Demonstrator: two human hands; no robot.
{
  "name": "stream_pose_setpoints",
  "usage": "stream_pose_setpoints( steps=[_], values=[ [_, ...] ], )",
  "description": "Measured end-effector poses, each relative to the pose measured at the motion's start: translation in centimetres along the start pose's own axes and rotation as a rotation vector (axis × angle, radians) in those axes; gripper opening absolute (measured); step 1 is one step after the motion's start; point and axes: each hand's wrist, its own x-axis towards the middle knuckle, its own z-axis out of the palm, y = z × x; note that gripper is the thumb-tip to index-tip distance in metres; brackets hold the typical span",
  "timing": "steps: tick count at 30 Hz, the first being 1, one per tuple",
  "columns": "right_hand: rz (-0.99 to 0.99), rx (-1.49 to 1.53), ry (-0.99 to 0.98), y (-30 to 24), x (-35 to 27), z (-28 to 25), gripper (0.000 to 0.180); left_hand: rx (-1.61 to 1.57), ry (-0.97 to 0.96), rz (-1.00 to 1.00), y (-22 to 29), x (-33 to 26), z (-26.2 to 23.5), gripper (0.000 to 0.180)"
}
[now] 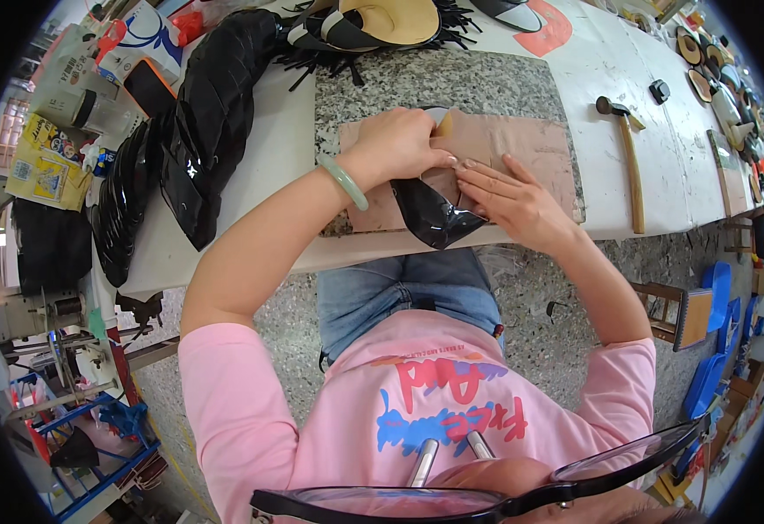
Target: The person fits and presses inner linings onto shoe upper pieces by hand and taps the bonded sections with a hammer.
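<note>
A glossy black shoe upper (434, 214) lies on a worn pinkish board (539, 144) in front of me, its pointed end toward my body. My left hand (395, 144) is closed on its far part, thumb and fingers together. A pale lining edge shows beyond the fingers. My right hand (517, 201) lies flat, fingers stretched out, their tips touching the upper's right side. The fingers hide part of the upper's middle. Under the board is a speckled stone slab (487, 79).
Overlapping stacks of glossy black pieces (224, 96) lie on the left of the white-covered table (268, 192). A hammer (632, 162) and a small black object (659, 90) lie right. A phone (149, 86) and clear jar (102, 112) are far left. Black fringed pieces (338, 57) touch the slab's far edge.
</note>
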Motion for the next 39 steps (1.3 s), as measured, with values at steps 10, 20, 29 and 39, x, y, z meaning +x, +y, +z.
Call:
stream_pose_setpoints(
  steps=[10, 20, 29, 39],
  values=[
    [0.079, 0.049, -0.007, 1.4, 2.8, -0.5, 0.035, 0.023, -0.082, -0.062, -1.2, 0.5, -1.1, 0.045],
    [0.0, 0.032, 0.019, 4.3, 5.2, -0.5, 0.027, 0.001, -0.073, -0.09, -2.8, 0.0, -1.5, 0.047],
    [-0.124, 0.06, 0.021, 6.5, 6.9, 0.5, 0.029, -0.086, -0.126, -0.046, -3.4, -2.7, -1.2, 0.036],
    [0.204, 0.185, 0.189, 1.3, 4.9, -0.5, 0.059, 0.334, -0.206, 0.438, 2.0, 1.4, -1.7, 0.004]
  ],
)
